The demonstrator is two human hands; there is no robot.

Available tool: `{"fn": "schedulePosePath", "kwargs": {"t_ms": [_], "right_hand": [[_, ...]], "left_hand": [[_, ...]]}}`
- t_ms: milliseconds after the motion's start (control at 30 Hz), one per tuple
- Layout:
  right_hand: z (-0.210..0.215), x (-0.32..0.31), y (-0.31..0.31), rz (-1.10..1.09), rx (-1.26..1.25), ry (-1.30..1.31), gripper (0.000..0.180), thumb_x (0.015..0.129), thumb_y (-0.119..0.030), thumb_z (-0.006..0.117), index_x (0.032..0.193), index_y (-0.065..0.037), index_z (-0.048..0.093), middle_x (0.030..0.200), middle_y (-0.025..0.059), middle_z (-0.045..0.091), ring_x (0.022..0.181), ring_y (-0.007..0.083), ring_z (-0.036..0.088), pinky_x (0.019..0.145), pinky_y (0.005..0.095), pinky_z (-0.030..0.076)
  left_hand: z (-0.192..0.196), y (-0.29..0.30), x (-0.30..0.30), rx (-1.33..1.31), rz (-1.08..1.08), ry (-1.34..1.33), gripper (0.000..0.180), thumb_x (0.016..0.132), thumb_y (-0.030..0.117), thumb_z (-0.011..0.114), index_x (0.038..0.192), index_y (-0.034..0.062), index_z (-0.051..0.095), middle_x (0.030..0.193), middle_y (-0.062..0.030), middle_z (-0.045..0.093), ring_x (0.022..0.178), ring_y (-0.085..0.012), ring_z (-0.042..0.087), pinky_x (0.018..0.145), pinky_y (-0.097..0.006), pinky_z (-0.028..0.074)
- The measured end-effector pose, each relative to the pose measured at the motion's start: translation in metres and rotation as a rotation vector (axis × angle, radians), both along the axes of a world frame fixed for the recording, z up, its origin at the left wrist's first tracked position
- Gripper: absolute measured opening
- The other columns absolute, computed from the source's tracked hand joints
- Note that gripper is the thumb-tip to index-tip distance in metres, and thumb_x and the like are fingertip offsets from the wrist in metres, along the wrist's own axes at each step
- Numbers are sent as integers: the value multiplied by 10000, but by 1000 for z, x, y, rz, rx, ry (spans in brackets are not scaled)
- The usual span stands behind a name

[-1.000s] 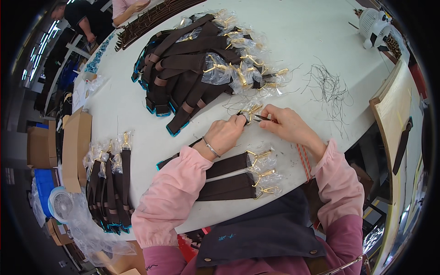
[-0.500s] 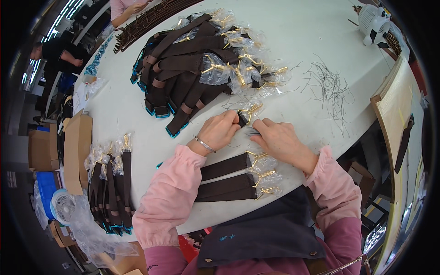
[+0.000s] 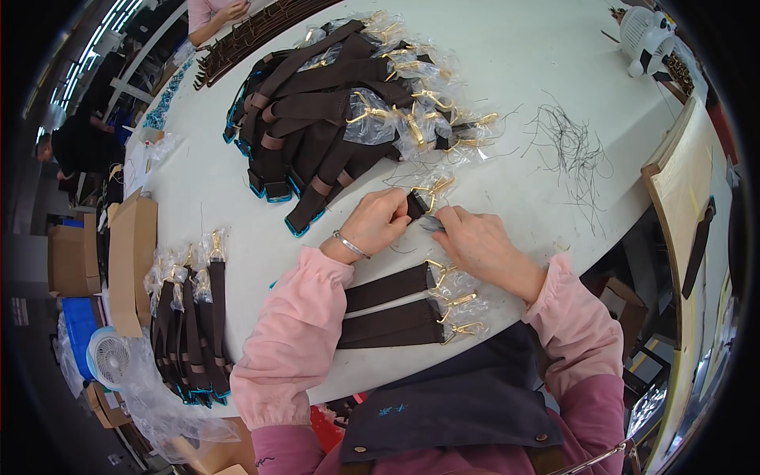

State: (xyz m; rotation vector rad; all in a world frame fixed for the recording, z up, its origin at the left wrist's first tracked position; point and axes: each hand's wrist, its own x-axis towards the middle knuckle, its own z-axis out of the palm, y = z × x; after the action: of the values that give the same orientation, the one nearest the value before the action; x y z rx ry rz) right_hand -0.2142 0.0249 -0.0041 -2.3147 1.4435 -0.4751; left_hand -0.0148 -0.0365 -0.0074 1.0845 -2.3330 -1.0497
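We pinch a brown strap [image 3: 415, 204] between both hands near the middle of the white table [image 3: 514, 63], its gold clasp [image 3: 434, 188] wrapped in clear plastic and pointing away from us. Our left hand [image 3: 378, 223] is closed on the strap's end; our right hand [image 3: 475, 241] grips the plastic just beside it (fingertips nearly meeting the left's). Three finished straps [image 3: 388, 310] lie between our forearms. A big pile [image 3: 332, 119] of straps sits beyond, loose threads [image 3: 574, 150] to the right, another bundle [image 3: 190, 324] at the left edge.
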Motion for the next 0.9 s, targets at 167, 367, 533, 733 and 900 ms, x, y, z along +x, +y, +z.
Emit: {"fn": "schedulePosePath", "kwargs": {"t_ms": [167,367,533,733,900], "right_hand": [[2,5,-3,32,-47,63,205,821,-172,583,852,-4,469,730,132,585,572,306,615,486,381,486],[1,6,-5,45,-52,86,176,838,-162,542,857,-3,470,740,139,583,574,311,615,485,387,486],[-5,9,-5,32,-142,75,206,820,-175,594,814,-20,458,662,114,570,510,286,592,443,367,458],[-6,12,-6,58,-96,60,120,794,-95,531,837,-2,469,726,139,584,546,306,612,467,384,482],[-8,8,-4,39,-99,36,138,740,-54,533,842,1,460,716,147,582,576,311,618,496,385,488]], "left_hand": [[1,1,-6,401,191,158,112,792,-11,565,843,35,477,676,-20,516,510,-79,502,388,-223,392],[-4,-2,-6,534,178,249,179,815,-20,538,945,68,452,731,19,509,520,-41,485,369,-182,385],[-1,-2,-6,575,188,268,170,817,-9,526,948,52,437,727,7,513,511,-40,460,374,-187,360],[0,-3,-5,613,191,277,170,820,1,529,948,63,436,727,12,509,512,-38,451,376,-180,351],[1,-2,-12,618,212,260,166,833,32,536,953,92,438,729,31,510,514,-27,438,397,-164,345]]}}
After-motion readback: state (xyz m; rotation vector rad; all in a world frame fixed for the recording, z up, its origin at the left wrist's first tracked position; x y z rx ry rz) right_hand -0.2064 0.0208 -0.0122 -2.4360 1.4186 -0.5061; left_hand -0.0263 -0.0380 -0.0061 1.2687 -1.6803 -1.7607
